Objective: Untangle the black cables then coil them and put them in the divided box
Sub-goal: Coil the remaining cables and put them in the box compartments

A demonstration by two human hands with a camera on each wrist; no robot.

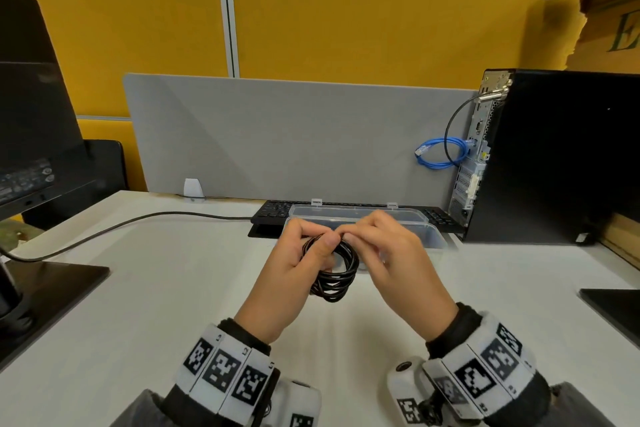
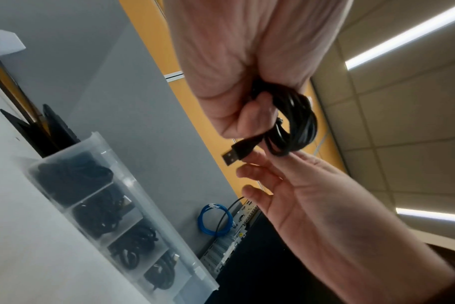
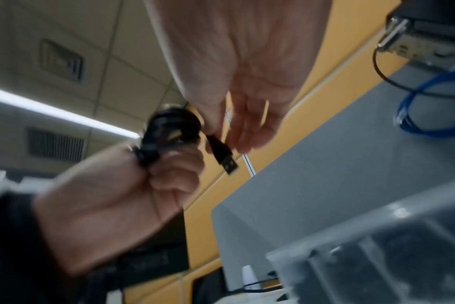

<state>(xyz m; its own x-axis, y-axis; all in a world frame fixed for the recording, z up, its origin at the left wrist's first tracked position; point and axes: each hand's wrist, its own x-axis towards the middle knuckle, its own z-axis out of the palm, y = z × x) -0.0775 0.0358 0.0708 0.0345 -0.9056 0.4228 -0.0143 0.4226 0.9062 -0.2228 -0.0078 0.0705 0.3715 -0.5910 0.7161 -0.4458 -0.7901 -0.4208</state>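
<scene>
I hold a coiled black cable (image 1: 337, 274) above the white desk, just in front of the clear divided box (image 1: 433, 236). My left hand (image 1: 317, 241) grips the coil, thumb on top. My right hand (image 1: 349, 234) pinches the cable at the top of the coil. In the left wrist view the coil (image 2: 296, 123) hangs from my left hand (image 2: 247, 115), and its USB plug (image 2: 237, 154) sticks out free above the right hand (image 2: 268, 170). The divided box (image 2: 133, 174) holds coiled black cables in several compartments. The blurred right wrist view shows the right hand (image 3: 226, 131) by the plug (image 3: 225, 157).
A black keyboard (image 1: 273, 211) lies behind the box, against a grey partition (image 1: 294, 135). A black PC tower (image 1: 554, 156) with a blue network cable (image 1: 440, 152) stands at the right. A monitor (image 1: 34, 97) with its base (image 1: 45, 288) and a trailing cord (image 1: 138, 218) is at the left.
</scene>
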